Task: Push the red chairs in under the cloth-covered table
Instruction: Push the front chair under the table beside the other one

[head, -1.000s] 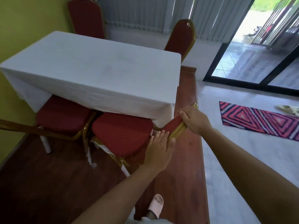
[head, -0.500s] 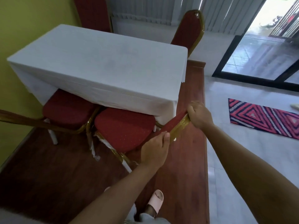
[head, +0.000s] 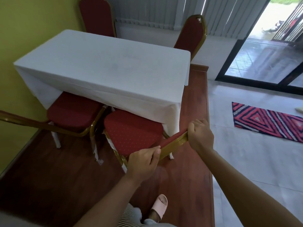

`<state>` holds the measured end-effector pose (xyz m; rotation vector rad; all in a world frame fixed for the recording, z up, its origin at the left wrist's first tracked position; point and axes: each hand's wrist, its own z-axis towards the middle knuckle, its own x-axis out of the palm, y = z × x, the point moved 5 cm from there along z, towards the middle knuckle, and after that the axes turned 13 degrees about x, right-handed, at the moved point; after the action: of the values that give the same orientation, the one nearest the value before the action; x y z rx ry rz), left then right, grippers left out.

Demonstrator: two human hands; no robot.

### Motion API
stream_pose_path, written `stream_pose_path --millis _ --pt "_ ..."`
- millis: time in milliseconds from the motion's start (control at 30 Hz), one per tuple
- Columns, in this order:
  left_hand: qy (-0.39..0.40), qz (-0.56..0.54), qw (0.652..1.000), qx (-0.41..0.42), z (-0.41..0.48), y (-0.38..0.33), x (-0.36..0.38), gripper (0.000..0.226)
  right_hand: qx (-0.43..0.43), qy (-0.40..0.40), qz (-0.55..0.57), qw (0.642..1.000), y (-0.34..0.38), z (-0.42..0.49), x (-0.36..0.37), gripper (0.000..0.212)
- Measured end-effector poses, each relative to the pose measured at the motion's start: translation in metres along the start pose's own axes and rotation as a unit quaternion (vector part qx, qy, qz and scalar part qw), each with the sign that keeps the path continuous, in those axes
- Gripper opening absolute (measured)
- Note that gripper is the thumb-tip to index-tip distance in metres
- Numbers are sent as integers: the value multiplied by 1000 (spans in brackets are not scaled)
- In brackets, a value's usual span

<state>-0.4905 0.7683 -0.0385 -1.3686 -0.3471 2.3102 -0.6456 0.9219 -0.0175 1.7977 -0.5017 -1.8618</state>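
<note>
A table under a white cloth (head: 105, 69) stands against the yellow wall. On its near side a red chair with a gold frame (head: 132, 131) has the front of its seat under the cloth edge. My left hand (head: 142, 163) grips the lower end of that chair's backrest top. My right hand (head: 200, 136) is closed on the upper end of the same rail. A second red chair (head: 72, 110) stands to its left, seat partly under the cloth. Two more red chairs stand at the far side, one at the left (head: 96, 15) and one at the right (head: 191, 33).
The table stands on a raised wooden platform (head: 195, 102) whose edge drops to white tile on the right. A pink patterned mat (head: 265, 122) lies on the tile. A glass sliding door (head: 265, 59) is at the back right. My foot in a pink slipper (head: 159, 207) is on the platform.
The near chair has slid further in under the cloth. Both hands stayed on its backrest, the left closing over the rail. My view shifted closer and higher over the table.
</note>
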Motion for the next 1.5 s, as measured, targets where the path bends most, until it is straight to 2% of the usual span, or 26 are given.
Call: stream_pose_path --millis 200,500,800,900,1100,1200,1267,1367,1433,1500 --pt "-5 3 1000 1 -33 39 -30 43 -40 2 -80 996 22 -41 12 36" --pt "28 74 997 12 -55 80 -70 45 -75 48 -90 992 56 -70 35 44" --pt "66 109 992 20 -76 121 -116 81 -118 90 -39 988 92 -105 66 37" --pt "75 126 989 19 -82 145 -133 79 -124 121 -52 984 107 -113 83 39" --pt "94 169 981 25 -84 188 -165 88 -167 156 -65 971 146 -127 117 37" --pt "94 184 978 14 -83 207 -173 80 -183 158 -56 969 157 -129 125 37" --pt "79 167 982 -36 -86 216 -172 69 -196 158 -48 967 157 -128 126 42" --pt "12 112 987 -118 -96 222 -166 59 -191 169 -77 964 150 -128 131 58" --pt "9 83 990 -111 -94 226 -164 54 -167 172 -91 966 148 -125 135 66" --pt "32 71 995 -59 -88 234 -164 51 -143 164 -110 970 151 -123 138 67"
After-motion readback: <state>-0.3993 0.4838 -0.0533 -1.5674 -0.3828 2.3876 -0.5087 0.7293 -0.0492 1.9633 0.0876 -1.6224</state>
